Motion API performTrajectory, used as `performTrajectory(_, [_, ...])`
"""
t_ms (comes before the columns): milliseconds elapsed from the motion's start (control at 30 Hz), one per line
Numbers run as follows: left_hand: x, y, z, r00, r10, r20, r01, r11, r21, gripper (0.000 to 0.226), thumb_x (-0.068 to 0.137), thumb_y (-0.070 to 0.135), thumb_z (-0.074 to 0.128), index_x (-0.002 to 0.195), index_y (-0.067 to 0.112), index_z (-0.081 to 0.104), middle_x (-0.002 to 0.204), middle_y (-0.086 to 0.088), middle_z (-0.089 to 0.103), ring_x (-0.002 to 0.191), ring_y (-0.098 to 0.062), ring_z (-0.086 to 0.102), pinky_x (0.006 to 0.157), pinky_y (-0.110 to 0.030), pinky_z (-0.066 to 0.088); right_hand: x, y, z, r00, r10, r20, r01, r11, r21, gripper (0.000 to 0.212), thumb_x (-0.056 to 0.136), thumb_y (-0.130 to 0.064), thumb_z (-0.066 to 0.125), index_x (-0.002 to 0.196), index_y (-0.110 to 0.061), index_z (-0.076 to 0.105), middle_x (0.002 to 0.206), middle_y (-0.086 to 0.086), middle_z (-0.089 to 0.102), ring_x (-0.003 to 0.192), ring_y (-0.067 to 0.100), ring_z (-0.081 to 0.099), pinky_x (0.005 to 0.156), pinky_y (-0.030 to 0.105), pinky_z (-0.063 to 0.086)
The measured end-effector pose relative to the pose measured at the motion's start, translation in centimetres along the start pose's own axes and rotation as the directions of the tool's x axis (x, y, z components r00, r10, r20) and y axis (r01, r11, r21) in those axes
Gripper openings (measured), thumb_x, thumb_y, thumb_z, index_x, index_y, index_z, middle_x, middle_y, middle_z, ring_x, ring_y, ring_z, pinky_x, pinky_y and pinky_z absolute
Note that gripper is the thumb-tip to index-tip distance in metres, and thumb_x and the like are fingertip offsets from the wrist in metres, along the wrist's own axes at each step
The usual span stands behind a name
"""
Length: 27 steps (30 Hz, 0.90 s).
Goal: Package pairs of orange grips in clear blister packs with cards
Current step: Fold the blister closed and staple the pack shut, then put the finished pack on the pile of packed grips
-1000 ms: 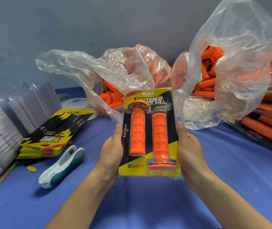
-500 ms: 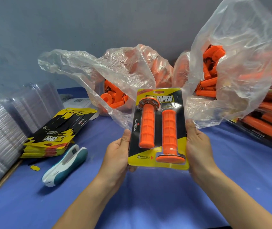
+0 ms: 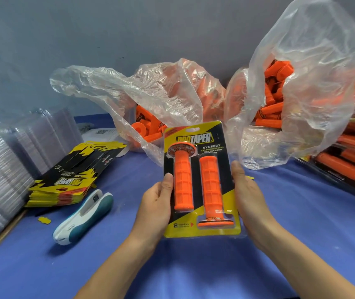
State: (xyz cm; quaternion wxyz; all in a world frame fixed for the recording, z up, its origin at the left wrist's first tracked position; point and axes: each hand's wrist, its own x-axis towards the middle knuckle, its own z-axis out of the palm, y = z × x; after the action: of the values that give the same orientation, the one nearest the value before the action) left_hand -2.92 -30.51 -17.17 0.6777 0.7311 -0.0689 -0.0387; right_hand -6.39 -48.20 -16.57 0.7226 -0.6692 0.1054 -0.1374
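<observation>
A filled blister pack (image 3: 200, 180) is held upright above the blue table, its yellow and black card facing me. Two orange grips lie side by side in it, the left one (image 3: 183, 182) with its flange up, the right one (image 3: 212, 188) with its flange down. My left hand (image 3: 155, 208) grips the pack's left edge, thumb on the front. My right hand (image 3: 247, 199) holds the right edge, fingers behind it.
Two clear plastic bags of loose orange grips (image 3: 150, 128) (image 3: 273, 104) stand behind the pack. A stack of printed cards (image 3: 73, 178) and a white and teal stapler (image 3: 84, 216) lie at left, beside stacks of clear blisters (image 3: 2, 173). Finished packs (image 3: 353, 160) pile at right.
The pack has shifted a little to the left and nearer to me, still held by both hands. My left thumb now lies on the front of the pack.
</observation>
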Motion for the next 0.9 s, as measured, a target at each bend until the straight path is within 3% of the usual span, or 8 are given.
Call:
performTrajectory(100, [0.2, 0.6, -0.1, 0.998, 0.065, -0.008, -0.065, 0.997, 0.034, 0.058, 0.09, 0.065, 0.043, 0.081, 0.013, 0.068, 0.074, -0.005, 0.074, 0.065, -0.01, 0.067, 0.056, -0.02, 0.05, 0.0, -0.8, -0.3, 0.994, -0.015, 0.104, 0.011, 0.999, 0.033, 0.052, 0.084, -0.066, 0.045, 0.097, -0.026, 0.076, 0.091, -0.003, 0.077, 0.084, 0.014, 0.074, 0.062, 0.022, 0.057])
performTrajectory(233, [0.3, 1.2, 0.6, 0.984, 0.173, -0.037, -0.167, 0.978, 0.121, 0.053, 0.091, 0.064, 0.042, 0.073, 0.022, 0.068, 0.066, -0.001, 0.071, 0.056, -0.007, 0.062, 0.05, -0.017, 0.047, -0.5, -1.3, -0.9, 0.992, -0.127, 0.002, 0.126, 0.988, -0.089, 0.066, 0.087, -0.065, 0.048, 0.097, -0.002, 0.065, 0.088, 0.014, 0.072, 0.082, 0.029, 0.07, 0.078, 0.045, 0.058])
performTrajectory(333, [0.0, 1.7, 1.9, 0.992, 0.115, 0.045, -0.115, 0.993, 0.002, 0.055, 0.088, 0.066, 0.043, 0.076, 0.021, 0.072, 0.073, -0.006, 0.074, 0.064, -0.012, 0.069, 0.055, -0.019, 0.051, -0.9, -1.8, -1.9, 0.981, -0.189, -0.037, 0.186, 0.98, -0.07, 0.064, 0.091, -0.061, 0.044, 0.093, 0.001, 0.062, 0.086, 0.022, 0.068, 0.075, 0.034, 0.066, 0.071, 0.04, 0.057])
performTrajectory(467, [-1.0, 2.7, 4.2, 0.995, 0.08, 0.065, -0.07, 0.986, -0.148, 0.05, 0.082, 0.066, 0.047, 0.085, 0.026, 0.077, 0.084, -0.007, 0.077, 0.075, -0.016, 0.075, 0.056, -0.018, 0.054, -0.9, -3.1, -3.8, 0.972, -0.229, -0.041, 0.229, 0.973, -0.012, 0.056, 0.097, -0.054, 0.042, 0.093, -0.004, 0.068, 0.086, 0.019, 0.071, 0.08, 0.031, 0.069, 0.078, 0.05, 0.055])
performTrajectory(633, [-3.1, 4.7, 6.3, 0.964, 0.149, 0.221, -0.118, 0.982, -0.145, 0.028, 0.085, 0.058, 0.062, 0.104, 0.04, 0.07, 0.102, -0.007, 0.076, 0.09, -0.027, 0.074, 0.07, -0.031, 0.059, -0.6, -4.6, -7.3, 0.948, -0.285, -0.139, 0.301, 0.947, 0.113, 0.044, 0.097, -0.049, 0.044, 0.081, -0.021, 0.075, 0.081, 0.006, 0.075, 0.076, 0.015, 0.071, 0.065, 0.026, 0.057])
performTrajectory(700, [-4.2, 5.9, 7.9, 0.938, 0.193, 0.287, -0.145, 0.973, -0.18, 0.023, 0.086, 0.044, 0.057, 0.105, 0.039, 0.07, 0.097, -0.014, 0.075, 0.081, -0.036, 0.073, 0.061, -0.036, 0.06, -0.5, -5.6, -9.2, 0.931, -0.294, -0.218, 0.335, 0.923, 0.187, 0.041, 0.096, -0.05, 0.046, 0.079, -0.027, 0.076, 0.081, 0.004, 0.076, 0.076, 0.017, 0.072, 0.065, 0.025, 0.056])
performTrajectory(833, [-5.0, 9.0, 12.3, 0.893, 0.373, 0.252, -0.323, 0.921, -0.219, 0.024, 0.087, 0.034, 0.053, 0.101, 0.022, 0.068, 0.077, -0.022, 0.071, 0.06, -0.038, 0.069, 0.05, -0.032, 0.056, -0.2, -7.6, -13.1, 0.924, -0.261, -0.281, 0.351, 0.87, 0.347, 0.05, 0.09, -0.062, 0.047, 0.1, -0.022, 0.075, 0.096, 0.009, 0.076, 0.09, 0.024, 0.073, 0.071, 0.033, 0.059])
performTrajectory(900, [-4.5, 11.0, 14.7, 0.849, 0.454, 0.269, -0.41, 0.888, -0.207, 0.024, 0.092, 0.036, 0.057, 0.101, 0.015, 0.064, 0.071, -0.02, 0.07, 0.058, -0.035, 0.07, 0.051, -0.03, 0.056, 0.2, -8.4, -15.2, 0.944, -0.205, -0.26, 0.315, 0.798, 0.514, 0.063, 0.091, -0.069, 0.039, 0.12, -0.022, 0.068, 0.115, 0.008, 0.072, 0.108, 0.026, 0.068, 0.087, 0.042, 0.057])
